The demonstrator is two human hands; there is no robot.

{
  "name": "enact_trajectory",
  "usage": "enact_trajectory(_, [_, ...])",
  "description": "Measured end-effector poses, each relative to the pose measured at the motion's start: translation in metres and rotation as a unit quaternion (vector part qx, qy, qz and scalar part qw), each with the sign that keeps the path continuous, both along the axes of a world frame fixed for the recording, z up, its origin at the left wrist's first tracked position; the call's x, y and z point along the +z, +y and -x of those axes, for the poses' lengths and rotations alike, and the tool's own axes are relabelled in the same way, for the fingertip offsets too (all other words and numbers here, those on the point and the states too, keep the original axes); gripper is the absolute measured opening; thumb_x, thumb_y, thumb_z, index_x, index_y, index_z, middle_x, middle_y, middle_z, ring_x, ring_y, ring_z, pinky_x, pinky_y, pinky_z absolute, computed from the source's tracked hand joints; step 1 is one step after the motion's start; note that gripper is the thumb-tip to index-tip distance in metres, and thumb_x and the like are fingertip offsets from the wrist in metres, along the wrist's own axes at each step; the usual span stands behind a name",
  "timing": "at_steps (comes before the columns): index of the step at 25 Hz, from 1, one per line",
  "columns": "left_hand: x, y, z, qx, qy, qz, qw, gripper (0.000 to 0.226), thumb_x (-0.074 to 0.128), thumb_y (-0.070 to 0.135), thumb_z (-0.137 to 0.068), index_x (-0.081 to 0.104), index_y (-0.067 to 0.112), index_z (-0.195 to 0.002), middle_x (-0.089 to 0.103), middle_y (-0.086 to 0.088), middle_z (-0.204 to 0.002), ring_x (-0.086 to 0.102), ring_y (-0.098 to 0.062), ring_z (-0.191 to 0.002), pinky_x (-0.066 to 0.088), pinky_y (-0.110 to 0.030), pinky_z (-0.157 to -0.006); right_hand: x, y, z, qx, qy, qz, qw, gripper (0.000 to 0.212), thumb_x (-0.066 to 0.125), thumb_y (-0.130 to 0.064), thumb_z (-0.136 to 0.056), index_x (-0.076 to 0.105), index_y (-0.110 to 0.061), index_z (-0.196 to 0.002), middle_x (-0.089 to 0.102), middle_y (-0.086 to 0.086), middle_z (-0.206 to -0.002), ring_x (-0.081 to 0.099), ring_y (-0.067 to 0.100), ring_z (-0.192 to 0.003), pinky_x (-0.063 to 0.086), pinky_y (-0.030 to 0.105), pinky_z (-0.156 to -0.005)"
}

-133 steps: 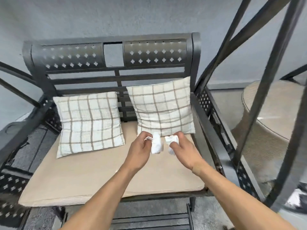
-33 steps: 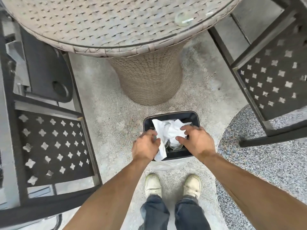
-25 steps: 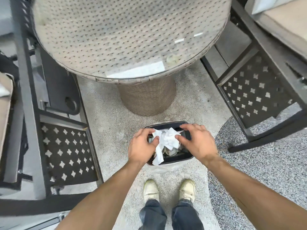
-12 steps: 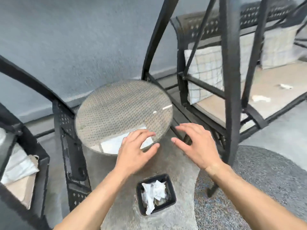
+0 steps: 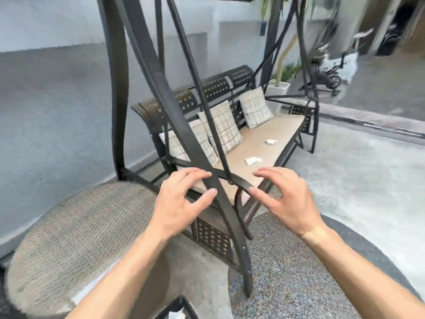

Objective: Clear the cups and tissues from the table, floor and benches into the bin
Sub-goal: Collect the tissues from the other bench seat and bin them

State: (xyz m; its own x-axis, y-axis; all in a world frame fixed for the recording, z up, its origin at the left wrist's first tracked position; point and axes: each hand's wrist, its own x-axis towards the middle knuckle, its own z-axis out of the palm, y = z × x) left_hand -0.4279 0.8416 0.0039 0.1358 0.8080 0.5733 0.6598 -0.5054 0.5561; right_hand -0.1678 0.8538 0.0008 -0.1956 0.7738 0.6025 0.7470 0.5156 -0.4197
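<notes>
Tissues: two crumpled white pieces lie on the tan seat cushion [image 5: 271, 139] of the bench [image 5: 216, 88]; the nearer tissue [image 5: 253, 160] is toward the front edge, the farther tissue [image 5: 271, 141] is beyond it, apart from the first.
Left hand [image 5: 181, 203]: empty, fingers spread and loosely curled, thumb apart; raised in front of the dark metal frame bars [image 5: 184, 125]; whether it touches them I cannot tell.
Right hand [image 5: 287, 199]: empty, fingers spread and bent, palm down, held in the air in front of the near end of the seat.
Bin [image 5: 178, 309]: only a dark corner shows at the bottom edge between the forearms, with a bit of white paper [image 5: 176, 315] inside.
Pillows: three checked pillows [image 5: 220, 127] lean against the perforated backrest.
Wicker table [image 5: 82, 236]: round, at lower left, its top bare where visible.
Floor [image 5: 358, 180]: pale concrete, with a speckled round patch beneath the right forearm.
Background: blurred; a potted plant [image 5: 281, 74] stands past the far end of the seat.
</notes>
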Motion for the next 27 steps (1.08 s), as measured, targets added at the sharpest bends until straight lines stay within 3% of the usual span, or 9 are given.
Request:
enact_trajectory(7, [0.028, 0.042, -0.154, -0.076, -0.013, -0.004, 0.997, 0.039, 0.06, 0.053, -0.083, 0.067, 0.028, -0.113, 0.063, 0.015, -0.114, 0.055, 0.002, -0.112, 0.041, -0.022, -0.099, 0.024, 0.002, -0.164, -0.076, -0.007, -0.026, 0.997, 0.053, 0.052, -0.065, -0.084, 0.066, -0.025, -0.116, 0.067, -0.006, -0.118, 0.058, 0.012, -0.114, 0.049, 0.048, -0.094])
enact_trajectory(14, [0.026, 0.089, -0.261, -0.085, -0.027, 0.006, 0.996, 0.037, 0.059, 0.056, -0.081, 0.068, 0.033, -0.109, 0.063, 0.014, -0.112, 0.054, 0.001, -0.111, 0.041, -0.024, -0.099, 0.024, 0.021, -0.288, -0.116, -0.001, -0.024, 0.993, 0.05, 0.054, -0.064, -0.084, 0.068, -0.025, -0.113, 0.07, -0.006, -0.114, 0.061, 0.012, -0.111, 0.05, 0.047, -0.093])
enact_trajectory(19, [0.025, 0.147, -0.3, -0.09, -0.031, 0.007, 0.995, 0.037, 0.06, 0.054, -0.081, 0.07, 0.031, -0.108, 0.063, 0.013, -0.112, 0.056, -0.001, -0.111, 0.044, -0.031, -0.099, 0.02, 0.072, -0.327, -0.132, 0.012, -0.015, 0.991, 0.049, 0.054, -0.063, -0.084, 0.066, -0.028, -0.116, 0.068, -0.008, -0.116, 0.058, 0.011, -0.114, 0.049, 0.047, -0.096])
enact_trajectory(27, [0.023, 0.293, -0.334, -0.077, -0.023, 0.009, 0.997, 0.041, 0.059, 0.058, -0.08, 0.067, 0.035, -0.112, 0.063, 0.011, -0.117, 0.054, 0.0, -0.114, 0.04, -0.026, -0.101, 0.02, 0.231, -0.352, -0.111, 0.009, -0.012, 0.994, 0.05, 0.053, -0.065, -0.084, 0.065, -0.029, -0.117, 0.069, -0.009, -0.115, 0.058, 0.013, -0.115, 0.047, 0.049, -0.096])
